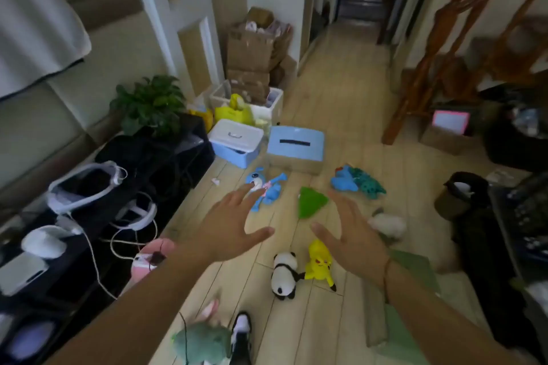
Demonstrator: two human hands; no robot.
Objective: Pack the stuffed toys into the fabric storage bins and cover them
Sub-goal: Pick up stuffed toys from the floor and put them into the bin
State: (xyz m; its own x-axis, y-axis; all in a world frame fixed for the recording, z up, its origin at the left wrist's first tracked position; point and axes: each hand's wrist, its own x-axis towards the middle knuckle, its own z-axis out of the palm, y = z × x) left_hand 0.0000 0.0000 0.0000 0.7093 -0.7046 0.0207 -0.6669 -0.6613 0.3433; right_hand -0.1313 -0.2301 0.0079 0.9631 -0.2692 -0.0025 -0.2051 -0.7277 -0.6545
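two bare hands reach forward over a pale wooden plank floor [341, 115], the left hand [229, 225] and the right hand [353, 234] both spread flat, holding nothing. one lidded fabric bin with a light blue top [295, 144] sits ahead. scattered around are stuffed toys (some blurred): one blue long-limbed plush [268, 187], one blue-and-teal plush [357, 182], one green flat plush [311, 201], one black-and-white panda [284, 274], one yellow plush [318, 264].

No text, label, brand or number can be read anywhere in this view. The cardboard boxes [252, 44] by the wall and the pink-framed screen [450, 121] near the stairs are too blurred to read.
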